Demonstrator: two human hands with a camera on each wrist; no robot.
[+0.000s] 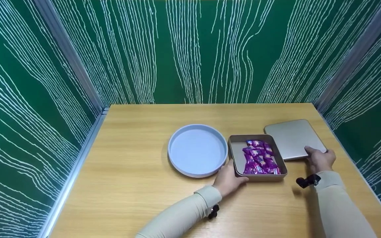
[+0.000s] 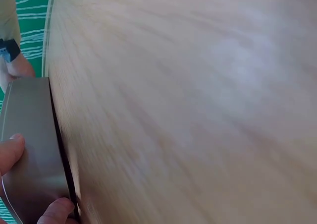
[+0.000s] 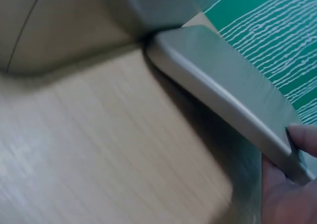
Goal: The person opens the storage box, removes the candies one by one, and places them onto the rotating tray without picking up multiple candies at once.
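Note:
A rectangular metal tin (image 1: 278, 178) stands on the table with its top uncovered. Several purple-wrapped candies (image 1: 259, 158) lie inside, mostly toward its right side. My left hand (image 1: 227, 180) grips the tin at the near left corner, its thumb along the front wall. In the left wrist view the fingertips (image 2: 58, 209) sit low on the tin wall (image 2: 34, 115). To the right, my right hand (image 1: 322, 159) pinches the near right corner of the tin's flat metal lid (image 1: 293, 137). The right wrist view shows that lid (image 3: 218, 80) tilted, its held end raised above the table.
A round pale blue tray (image 1: 197, 152) stands just left of the tin, close to its wall. Wooden tabletop (image 1: 127, 148) extends left and in front. Green panels with white lines (image 1: 184, 49) enclose the back and both sides.

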